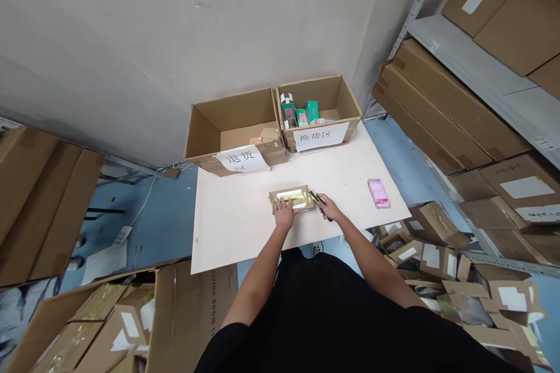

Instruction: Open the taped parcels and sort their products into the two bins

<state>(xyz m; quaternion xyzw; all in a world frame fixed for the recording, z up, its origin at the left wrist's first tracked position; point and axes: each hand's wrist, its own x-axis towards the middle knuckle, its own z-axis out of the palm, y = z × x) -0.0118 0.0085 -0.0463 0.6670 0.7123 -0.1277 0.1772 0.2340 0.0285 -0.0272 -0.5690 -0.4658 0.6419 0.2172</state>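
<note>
Pressure is what we watch first. Our left hand (284, 214) lies on top of the small brown cardboard parcel with glossy yellow tape and a white label (292, 198), fingers laid flat and holding it down rather than gripping it, as far as we can see. The parcel sits flat near the middle of the white worktop (236, 227). We judge that hold right for slitting tape, provided the fingers sit at the parcel's 7 o'clock corner, off the cutting line.

At the parcel's 3 o'clock end our right hand (329, 208) is clenched around a slim black-and-yellow cutter (315, 197). Whether its tip touches the parcel or lies just beside it, we cannot tell. We would hold the blade shallow, scoring only the tape, and draw it away from the left hand so nothing inside gets nicked.

Farther off, at 11 o'clock, stands a nearly empty open cardboard box with a paper sign (205, 128). At 1 o'clock is a second open cardboard box holding small green cartons (346, 102). At 3 o'clock a blurred pink flat item (378, 193) lies well apart.
</note>
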